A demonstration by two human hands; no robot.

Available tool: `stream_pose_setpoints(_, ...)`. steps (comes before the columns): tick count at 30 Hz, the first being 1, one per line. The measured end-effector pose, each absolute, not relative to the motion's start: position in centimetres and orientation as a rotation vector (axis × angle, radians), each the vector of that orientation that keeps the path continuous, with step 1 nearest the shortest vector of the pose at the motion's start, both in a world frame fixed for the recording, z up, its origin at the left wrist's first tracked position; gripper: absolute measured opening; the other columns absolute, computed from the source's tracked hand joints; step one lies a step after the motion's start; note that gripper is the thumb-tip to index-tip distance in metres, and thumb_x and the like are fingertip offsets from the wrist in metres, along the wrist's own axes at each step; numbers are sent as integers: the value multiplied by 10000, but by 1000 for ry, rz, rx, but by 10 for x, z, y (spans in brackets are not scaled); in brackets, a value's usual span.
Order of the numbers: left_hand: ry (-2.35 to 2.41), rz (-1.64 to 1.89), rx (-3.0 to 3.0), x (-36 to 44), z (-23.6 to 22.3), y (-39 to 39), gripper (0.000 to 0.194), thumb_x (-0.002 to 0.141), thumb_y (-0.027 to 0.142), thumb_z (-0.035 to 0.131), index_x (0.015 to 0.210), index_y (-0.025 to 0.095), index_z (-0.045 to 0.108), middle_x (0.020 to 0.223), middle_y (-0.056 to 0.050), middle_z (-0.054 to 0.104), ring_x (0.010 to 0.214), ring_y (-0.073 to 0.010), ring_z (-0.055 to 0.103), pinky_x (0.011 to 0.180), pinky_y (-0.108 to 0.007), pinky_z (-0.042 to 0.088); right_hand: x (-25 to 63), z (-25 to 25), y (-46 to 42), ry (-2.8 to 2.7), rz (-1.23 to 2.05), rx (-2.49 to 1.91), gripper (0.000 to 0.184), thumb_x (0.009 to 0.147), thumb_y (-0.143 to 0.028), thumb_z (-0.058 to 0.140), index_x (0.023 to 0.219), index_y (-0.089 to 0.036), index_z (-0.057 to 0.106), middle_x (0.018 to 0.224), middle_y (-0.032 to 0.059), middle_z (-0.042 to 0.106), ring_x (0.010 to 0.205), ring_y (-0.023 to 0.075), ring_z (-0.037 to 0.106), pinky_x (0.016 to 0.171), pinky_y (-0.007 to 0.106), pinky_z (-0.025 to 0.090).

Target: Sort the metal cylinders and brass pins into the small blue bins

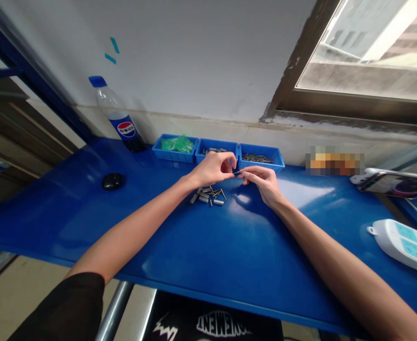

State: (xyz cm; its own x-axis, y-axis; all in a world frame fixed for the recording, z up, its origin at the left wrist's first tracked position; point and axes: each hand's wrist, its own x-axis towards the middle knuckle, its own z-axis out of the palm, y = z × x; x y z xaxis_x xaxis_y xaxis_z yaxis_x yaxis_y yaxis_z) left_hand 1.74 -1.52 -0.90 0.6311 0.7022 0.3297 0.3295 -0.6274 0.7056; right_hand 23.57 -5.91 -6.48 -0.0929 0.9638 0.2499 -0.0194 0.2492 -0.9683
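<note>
A thin metal pin (236,173) spans the small gap between my hands, just above the table. My right hand (260,181) pinches one end of it between thumb and fingertips. My left hand (213,168) has its index finger arched and its thumb at the pin's other end; its remaining fingers are partly hidden. Below my left hand lies a loose pile of silver metal cylinders (203,199) and brass-coloured pins (215,192). Behind my hands stand blue bins: one with silver cylinders (213,150), partly covered by my left hand, and one with thin dark metal pins (256,158).
A third blue bin (175,155) holds green plastic packaging. On the left of the blue table (180,255) are a cola bottle (123,124) and a black computer mouse (112,181). To the right are a propped phone (395,183) and a white power strip (403,244). A wall rises behind.
</note>
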Motion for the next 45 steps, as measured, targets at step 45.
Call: stream_pose_setpoints(45, 873, 434, 2219, 4, 5, -12, 273, 735, 39, 691, 982, 128, 766, 840, -58, 801, 815, -187, 776, 712, -239, 573, 235, -64, -59, -1180, 1049, -911, 310, 829, -294, 663, 1128, -240, 726, 1044, 56, 801, 632, 167, 647, 618, 328, 515)
